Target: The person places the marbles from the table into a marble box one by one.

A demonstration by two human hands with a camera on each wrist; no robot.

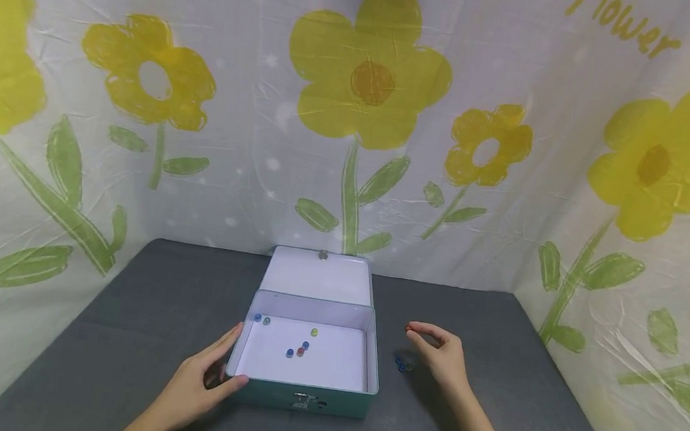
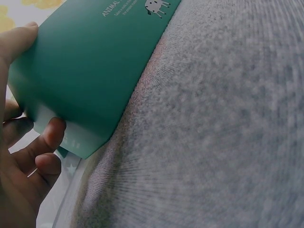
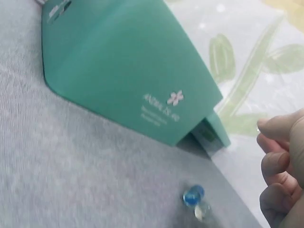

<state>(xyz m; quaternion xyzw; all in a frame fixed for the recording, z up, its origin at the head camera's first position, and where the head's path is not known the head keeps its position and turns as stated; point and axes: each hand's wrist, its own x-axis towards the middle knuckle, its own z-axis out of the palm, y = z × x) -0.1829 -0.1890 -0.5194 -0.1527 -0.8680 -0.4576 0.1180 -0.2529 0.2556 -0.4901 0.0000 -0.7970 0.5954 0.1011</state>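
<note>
A green tin box with a white inside stands on the table, its lid swung back. Several glass marbles lie on its floor, among them a yellow-green marble and a red marble. My left hand grips the box's left side, thumb at the front corner; in the left wrist view its fingers reach along the green wall. To the right of the box, my right hand pinches a small reddish marble between thumb and forefinger, above the table.
Close to the right of the box, below my right hand, sits a small group of marbles, with a blue marble and a clear marble. The dark grey table ends at a flower-printed curtain behind and at the sides.
</note>
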